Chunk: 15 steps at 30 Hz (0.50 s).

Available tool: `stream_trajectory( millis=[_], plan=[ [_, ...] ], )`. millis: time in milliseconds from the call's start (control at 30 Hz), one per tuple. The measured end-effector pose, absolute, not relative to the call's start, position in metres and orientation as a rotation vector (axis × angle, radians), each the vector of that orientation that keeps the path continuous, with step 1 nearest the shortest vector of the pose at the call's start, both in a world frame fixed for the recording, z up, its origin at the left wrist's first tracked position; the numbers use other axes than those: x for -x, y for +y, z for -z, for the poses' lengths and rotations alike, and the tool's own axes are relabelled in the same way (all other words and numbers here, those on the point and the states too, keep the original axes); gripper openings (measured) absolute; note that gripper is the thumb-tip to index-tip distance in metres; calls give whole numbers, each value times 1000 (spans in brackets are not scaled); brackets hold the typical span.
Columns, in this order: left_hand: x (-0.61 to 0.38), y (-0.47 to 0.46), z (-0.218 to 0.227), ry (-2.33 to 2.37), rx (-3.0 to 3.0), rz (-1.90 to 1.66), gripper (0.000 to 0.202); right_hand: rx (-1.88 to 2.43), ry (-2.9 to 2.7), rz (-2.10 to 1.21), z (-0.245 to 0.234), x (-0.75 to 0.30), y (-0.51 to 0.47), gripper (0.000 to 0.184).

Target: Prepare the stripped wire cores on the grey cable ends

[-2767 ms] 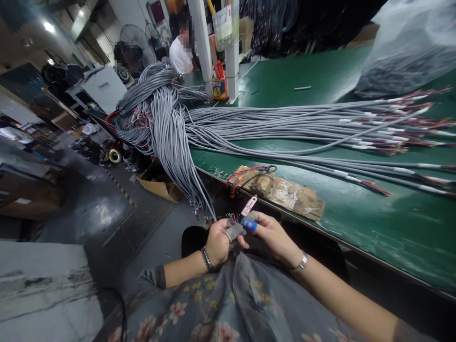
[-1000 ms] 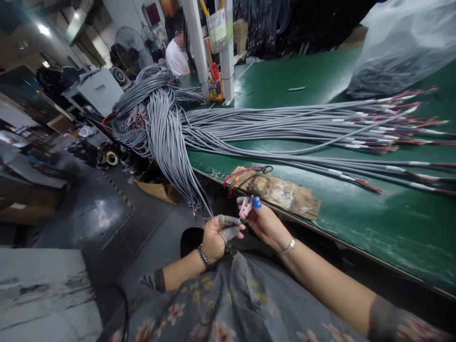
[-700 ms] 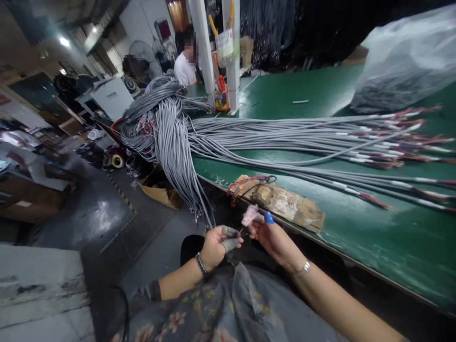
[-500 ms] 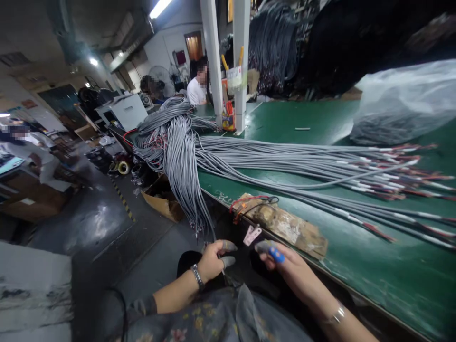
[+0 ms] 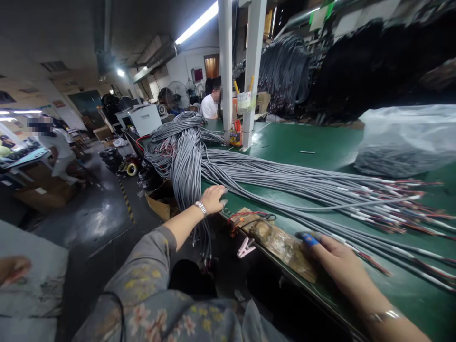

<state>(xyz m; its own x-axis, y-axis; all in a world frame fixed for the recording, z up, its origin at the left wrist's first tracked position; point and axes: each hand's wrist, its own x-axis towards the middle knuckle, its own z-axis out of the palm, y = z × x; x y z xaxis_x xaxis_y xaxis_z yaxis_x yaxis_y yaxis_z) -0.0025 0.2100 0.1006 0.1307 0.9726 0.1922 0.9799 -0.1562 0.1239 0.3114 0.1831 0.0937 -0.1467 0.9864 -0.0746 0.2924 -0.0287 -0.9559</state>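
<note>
My left hand (image 5: 213,199) reaches over the table's near edge beside the hanging bundle of grey cables (image 5: 187,166). Its thumb and finger, in grey fingertip covers, are apart with nothing seen between them. Over the right end of a taped cardboard-covered block (image 5: 274,242) is my right hand (image 5: 331,254), close to the grey cables lying along the table (image 5: 302,213). Its fingers point left, loosely apart, one with a blue wrap; no cable shows in them. Below the table edge hangs a pink clip (image 5: 245,248). Red and black wires (image 5: 249,216) lie at the block's left end.
Cable ends with white sleeves and bare coloured wires (image 5: 399,199) spread at the right of the green table (image 5: 335,142). A clear plastic bag (image 5: 406,137) stands behind them. White posts (image 5: 253,71) rise at the back. Another person's blurred hand (image 5: 14,270) shows at far left.
My left hand has moved up and forward from my lap to the table edge by the cables. My right hand has moved right, over the block. Another person's hand has appeared at far left.
</note>
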Motion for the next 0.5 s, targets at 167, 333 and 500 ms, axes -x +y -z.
stream_trajectory(
  millis=[167,333,500],
  plan=[
    [-1,253,-118,-1973,2385,146,48,1376,-1528,-1204,-91,-312,183,23],
    [6,263,-131,-1933,2450,-122,63,1343,-1660,-1164,-85,-314,188,28],
    [20,244,-143,-1799,2485,-408,78,1255,-1785,-1023,-83,-311,190,28]
  ],
)
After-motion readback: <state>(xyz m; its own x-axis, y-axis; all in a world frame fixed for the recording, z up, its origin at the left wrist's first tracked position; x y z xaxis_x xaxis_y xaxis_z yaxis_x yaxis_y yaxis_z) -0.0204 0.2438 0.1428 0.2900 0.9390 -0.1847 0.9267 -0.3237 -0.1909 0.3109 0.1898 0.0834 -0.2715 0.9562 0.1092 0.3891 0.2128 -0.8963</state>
